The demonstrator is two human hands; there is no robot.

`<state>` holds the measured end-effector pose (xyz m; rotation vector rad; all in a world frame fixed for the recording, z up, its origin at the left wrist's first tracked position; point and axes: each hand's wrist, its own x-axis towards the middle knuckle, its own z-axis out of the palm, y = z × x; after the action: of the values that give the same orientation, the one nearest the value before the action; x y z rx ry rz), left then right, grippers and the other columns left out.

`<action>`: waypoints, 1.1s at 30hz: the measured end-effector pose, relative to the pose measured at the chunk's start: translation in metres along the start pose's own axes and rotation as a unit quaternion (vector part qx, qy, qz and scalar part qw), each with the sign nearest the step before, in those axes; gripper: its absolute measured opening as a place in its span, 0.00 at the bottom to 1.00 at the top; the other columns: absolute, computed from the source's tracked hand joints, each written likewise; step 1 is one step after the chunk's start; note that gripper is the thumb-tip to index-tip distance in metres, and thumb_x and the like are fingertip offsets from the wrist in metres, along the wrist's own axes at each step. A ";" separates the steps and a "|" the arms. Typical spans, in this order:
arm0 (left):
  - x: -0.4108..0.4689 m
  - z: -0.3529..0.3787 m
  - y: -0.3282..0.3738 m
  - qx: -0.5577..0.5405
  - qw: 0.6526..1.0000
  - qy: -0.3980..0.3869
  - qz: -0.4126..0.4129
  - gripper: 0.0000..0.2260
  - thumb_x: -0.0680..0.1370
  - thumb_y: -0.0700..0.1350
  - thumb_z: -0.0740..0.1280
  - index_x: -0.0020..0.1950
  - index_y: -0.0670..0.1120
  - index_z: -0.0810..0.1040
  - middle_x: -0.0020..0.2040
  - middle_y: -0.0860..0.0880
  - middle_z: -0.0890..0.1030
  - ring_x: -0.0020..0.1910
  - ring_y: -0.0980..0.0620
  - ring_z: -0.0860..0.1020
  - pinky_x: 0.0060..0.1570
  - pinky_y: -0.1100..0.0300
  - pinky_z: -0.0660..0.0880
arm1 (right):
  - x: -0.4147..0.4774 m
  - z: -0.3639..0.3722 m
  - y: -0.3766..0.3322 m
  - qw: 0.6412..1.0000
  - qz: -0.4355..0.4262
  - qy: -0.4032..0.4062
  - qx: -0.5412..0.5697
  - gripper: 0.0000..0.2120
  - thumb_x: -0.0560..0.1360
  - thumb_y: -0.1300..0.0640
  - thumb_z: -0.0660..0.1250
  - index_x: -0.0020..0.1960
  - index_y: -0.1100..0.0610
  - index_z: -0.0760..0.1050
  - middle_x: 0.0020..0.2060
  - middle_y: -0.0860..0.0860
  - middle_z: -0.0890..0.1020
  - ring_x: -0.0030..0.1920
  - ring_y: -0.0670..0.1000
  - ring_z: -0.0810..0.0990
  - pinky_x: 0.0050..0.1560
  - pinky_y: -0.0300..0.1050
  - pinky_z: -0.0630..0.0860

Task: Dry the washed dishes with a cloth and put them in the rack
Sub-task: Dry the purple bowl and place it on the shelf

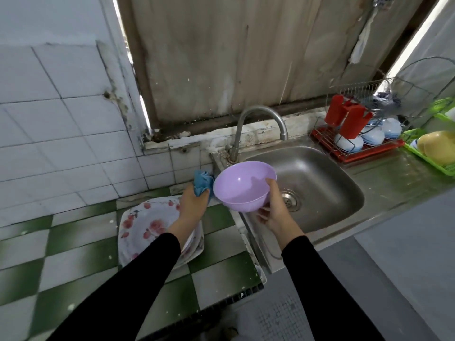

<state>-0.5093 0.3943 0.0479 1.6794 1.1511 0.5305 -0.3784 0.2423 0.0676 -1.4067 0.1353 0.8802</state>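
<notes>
Your R hand (273, 207) grips the purple bowl (242, 185) by its rim over the sink (320, 193); L hand (193, 205) clutches the blue cloth (203, 182) beside it.

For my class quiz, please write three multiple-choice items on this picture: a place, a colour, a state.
1. Where is the dish rack? A) right of the sink B) left of the sink C) on the floor
2. What colour is the cloth? A) red B) blue C) yellow
3. The purple bowl is: A) lying in the sink B) stacked on plates C) held by the right hand
Answers: 1 A, it stands past the sink's right edge; 2 B, the left hand holds it, clearly blue; 3 C, that hand grips its rim.
</notes>
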 end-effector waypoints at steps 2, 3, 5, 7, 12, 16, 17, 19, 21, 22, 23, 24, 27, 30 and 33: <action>0.001 -0.022 -0.010 -0.025 0.999 0.026 -0.018 0.12 0.79 0.46 0.67 0.60 0.43 0.76 0.50 0.48 0.79 0.50 0.46 0.77 0.49 0.57 0.72 | 0.001 0.025 0.009 0.999 0.008 -0.039 -0.001 0.28 0.76 0.36 0.64 0.69 0.50 0.70 0.54 0.53 0.78 0.53 0.55 0.78 0.48 0.49 0.77; 0.001 -0.033 -0.016 -0.035 0.998 0.037 -0.023 0.12 0.78 0.46 0.67 0.60 0.44 0.76 0.50 0.47 0.79 0.51 0.45 0.78 0.51 0.55 0.74 | 0.001 0.037 0.013 0.998 0.013 -0.060 -0.003 0.29 0.75 0.36 0.65 0.71 0.50 0.70 0.56 0.53 0.78 0.55 0.56 0.78 0.50 0.52 0.78; 0.002 -0.054 -0.026 -0.035 0.997 0.065 -0.021 0.10 0.78 0.44 0.67 0.58 0.43 0.76 0.49 0.47 0.79 0.49 0.45 0.78 0.48 0.56 0.72 | 0.000 0.062 0.018 0.994 0.006 -0.106 -0.003 0.27 0.77 0.38 0.63 0.73 0.49 0.68 0.61 0.54 0.78 0.57 0.56 0.77 0.50 0.53 0.77; 0.001 -0.076 -0.033 -0.036 0.993 0.113 -0.022 0.07 0.78 0.42 0.67 0.55 0.42 0.76 0.46 0.47 0.78 0.47 0.45 0.77 0.44 0.58 0.68 | 0.000 0.084 0.024 0.987 -0.021 -0.160 0.018 0.23 0.80 0.40 0.61 0.72 0.47 0.69 0.65 0.54 0.77 0.60 0.58 0.78 0.55 0.58 0.80; -0.011 -0.125 -0.043 -0.077 0.967 0.242 0.009 0.08 0.78 0.41 0.66 0.57 0.43 0.76 0.44 0.49 0.79 0.41 0.53 0.77 0.41 0.65 0.71 | -0.002 0.130 0.047 0.971 -0.060 -0.229 -0.018 0.26 0.77 0.34 0.64 0.72 0.43 0.70 0.67 0.52 0.77 0.66 0.58 0.76 0.62 0.66 0.77; -0.021 -0.147 -0.047 0.003 0.967 0.236 0.097 0.10 0.76 0.36 0.66 0.55 0.48 0.78 0.35 0.56 0.77 0.32 0.61 0.73 0.32 0.68 0.66 | -0.016 0.172 0.064 0.961 -0.074 -0.262 -0.056 0.35 0.71 0.29 0.66 0.72 0.47 0.71 0.66 0.52 0.79 0.65 0.58 0.78 0.62 0.63 0.77; -0.021 -0.151 -0.049 0.054 0.969 0.215 0.106 0.13 0.76 0.35 0.64 0.58 0.47 0.79 0.37 0.55 0.78 0.34 0.59 0.75 0.33 0.65 0.66 | -0.019 0.181 0.068 0.958 -0.077 -0.274 -0.048 0.35 0.72 0.30 0.67 0.71 0.49 0.72 0.65 0.54 0.80 0.65 0.58 0.79 0.62 0.62 0.77; -0.019 -0.156 -0.054 0.188 0.968 0.143 0.089 0.18 0.77 0.36 0.62 0.65 0.47 0.77 0.49 0.48 0.82 0.45 0.46 0.80 0.40 0.60 0.70 | -0.023 0.196 0.074 0.954 -0.062 -0.290 -0.032 0.38 0.69 0.31 0.71 0.70 0.54 0.74 0.63 0.57 0.81 0.63 0.60 0.80 0.62 0.64 0.78; -0.018 -0.156 -0.060 0.312 0.947 0.056 0.051 0.19 0.79 0.40 0.61 0.71 0.47 0.72 0.61 0.45 0.80 0.56 0.42 0.78 0.49 0.57 0.72 | -0.027 0.207 0.078 0.955 -0.055 -0.290 -0.028 0.39 0.67 0.32 0.73 0.69 0.55 0.74 0.61 0.59 0.81 0.61 0.60 0.82 0.57 0.61 0.81; -0.017 -0.154 -0.061 0.337 0.941 0.021 0.033 0.19 0.80 0.42 0.61 0.72 0.46 0.70 0.63 0.44 0.78 0.58 0.42 0.77 0.53 0.57 0.71 | -0.029 0.210 0.080 0.955 -0.051 -0.292 -0.022 0.38 0.68 0.33 0.73 0.69 0.56 0.74 0.62 0.60 0.81 0.60 0.60 0.82 0.56 0.58 0.82; -0.016 -0.153 -0.061 0.341 0.940 -0.008 0.019 0.19 0.81 0.44 0.61 0.72 0.45 0.70 0.64 0.44 0.78 0.59 0.42 0.77 0.54 0.57 0.71 | -0.032 0.213 0.082 0.954 -0.038 -0.296 -0.017 0.38 0.67 0.33 0.74 0.69 0.56 0.74 0.62 0.61 0.81 0.60 0.60 0.82 0.55 0.57 0.82; -0.013 -0.153 -0.060 0.333 0.942 -0.030 0.007 0.17 0.81 0.45 0.60 0.70 0.44 0.71 0.62 0.44 0.79 0.58 0.41 0.77 0.54 0.57 0.71 | -0.034 0.215 0.086 0.953 -0.017 -0.303 0.000 0.41 0.65 0.33 0.75 0.69 0.56 0.74 0.62 0.61 0.81 0.60 0.60 0.82 0.57 0.58 0.81; -0.007 -0.156 -0.053 0.233 0.971 -0.050 -0.011 0.10 0.82 0.47 0.59 0.58 0.45 0.75 0.50 0.45 0.80 0.51 0.43 0.79 0.50 0.56 0.73 | -0.042 0.220 0.101 0.952 -0.020 -0.306 -0.012 0.40 0.66 0.34 0.76 0.69 0.57 0.74 0.62 0.60 0.81 0.62 0.59 0.81 0.64 0.62 0.77; -0.018 -0.154 -0.039 0.024 0.999 -0.027 0.025 0.11 0.83 0.48 0.59 0.63 0.52 0.74 0.54 0.49 0.81 0.52 0.50 0.79 0.55 0.57 0.75 | -0.052 0.229 0.114 0.945 -0.037 -0.324 -0.008 0.32 0.73 0.36 0.71 0.69 0.56 0.76 0.63 0.56 0.81 0.64 0.55 0.80 0.70 0.60 0.72; -0.031 -0.166 -0.018 0.043 0.985 -0.162 0.050 0.07 0.82 0.45 0.61 0.49 0.56 0.76 0.45 0.52 0.82 0.44 0.55 0.79 0.46 0.60 0.75 | -0.054 0.230 0.099 0.956 0.008 -0.290 0.048 0.33 0.72 0.36 0.70 0.67 0.57 0.76 0.61 0.59 0.81 0.57 0.56 0.83 0.61 0.56 0.80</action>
<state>-0.6596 0.4476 0.1049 1.8266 0.8673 0.2576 -0.5688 0.4137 0.0678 -1.0092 -0.2553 1.2485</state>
